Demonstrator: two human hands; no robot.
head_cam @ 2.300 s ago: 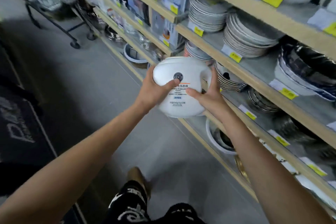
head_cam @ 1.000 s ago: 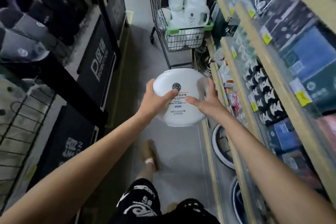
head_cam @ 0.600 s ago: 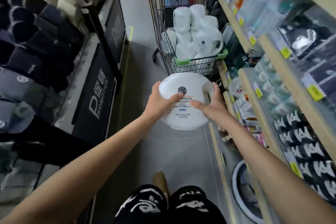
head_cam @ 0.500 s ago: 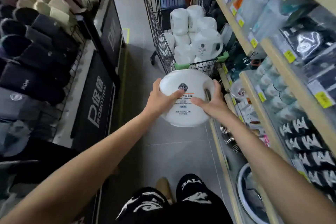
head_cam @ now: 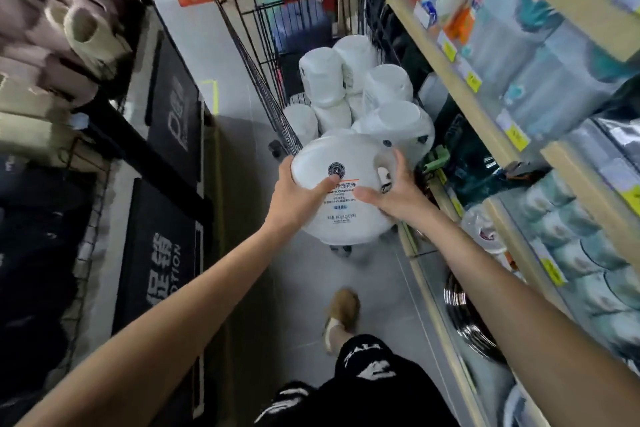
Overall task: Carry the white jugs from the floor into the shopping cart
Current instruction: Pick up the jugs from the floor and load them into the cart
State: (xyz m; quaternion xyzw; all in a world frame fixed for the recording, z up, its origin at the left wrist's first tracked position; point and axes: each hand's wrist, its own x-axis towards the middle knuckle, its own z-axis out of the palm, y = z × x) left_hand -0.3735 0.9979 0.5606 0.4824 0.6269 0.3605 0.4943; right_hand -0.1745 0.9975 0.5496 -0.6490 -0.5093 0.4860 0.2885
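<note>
Narrow shop aisle: grey tiled floor [head_cam: 242, 156], shelves [head_cam: 460, 87] w/ yellow price tags on the right, black signs [head_cam: 173, 114] on the left. One sign reads "促销" and "…OTION"; the rest is cut off.

Straight ahead is the shopping cart [head_cam: 277, 114], already holding a pile of jugs [head_cam: 391, 87]. The white jug [head_cam: 341, 191] is held in the air at the cart's near end, not yet inside. The left hand [head_cam: 298, 194] wraps its left side, thumb on the label. The right hand [head_cam: 398, 198] grips the right side next to the moulded handle.

Looks like stiff, smooth plastic, prob. slick and too fat for one palm. Weight is hard to judge, but two hands suggest some heft. Best hold is the handle or both flanks, as here.

Label has a dark round badge, approx. "DL", then "洗衣珠" and "…dry Capsule". Small print below is too blurred to read.
</note>
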